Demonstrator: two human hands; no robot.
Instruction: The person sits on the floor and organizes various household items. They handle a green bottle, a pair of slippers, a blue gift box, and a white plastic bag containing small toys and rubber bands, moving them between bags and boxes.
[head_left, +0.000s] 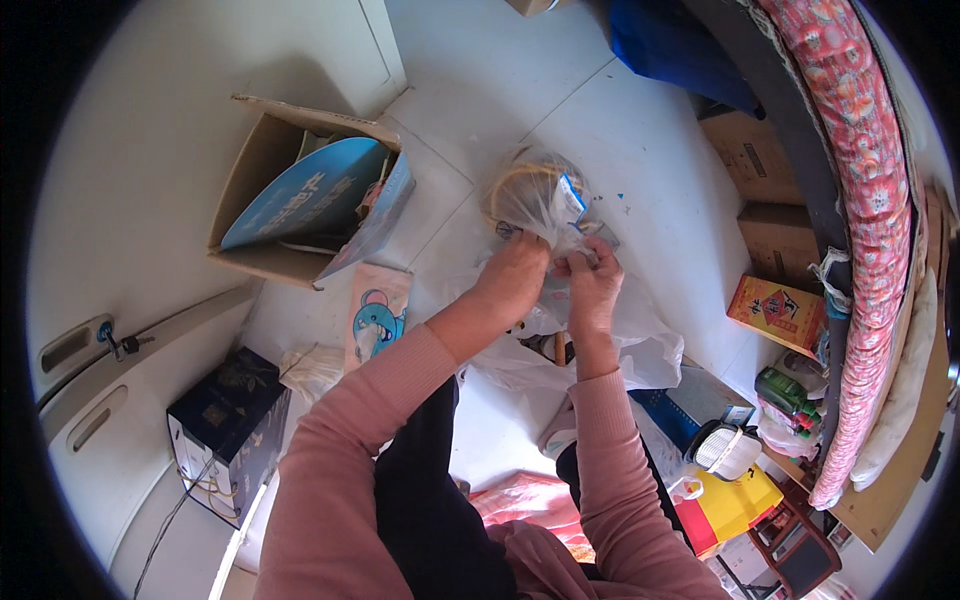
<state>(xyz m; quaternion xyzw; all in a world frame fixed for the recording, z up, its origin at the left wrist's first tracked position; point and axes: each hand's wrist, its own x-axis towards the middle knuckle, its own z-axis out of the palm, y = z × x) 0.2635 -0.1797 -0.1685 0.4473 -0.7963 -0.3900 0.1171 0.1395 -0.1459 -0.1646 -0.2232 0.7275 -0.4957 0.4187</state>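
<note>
A clear plastic bag (525, 176) sits on the tiled floor before me. Inside it show a yellowish ring-shaped or coiled item and other contents I cannot make out. My left hand (517, 270) pinches the bag's gathered top. Close beside it, my right hand (592, 274) grips the same gathered plastic with bent fingers. A small white and blue label (572, 196) lies against the bag. Below my hands spreads a white plastic bag (645, 341), with a few dark items and a brown handle-like piece showing in it.
An open cardboard box (247, 180) holding a blue printed panel stands on the left. Near it lies a pink bag with a blue cartoon (379, 315). At lower left is a dark box (232, 420). Cartons (780, 240), a green bottle (780, 388) and a yellow box (739, 499) line the right side.
</note>
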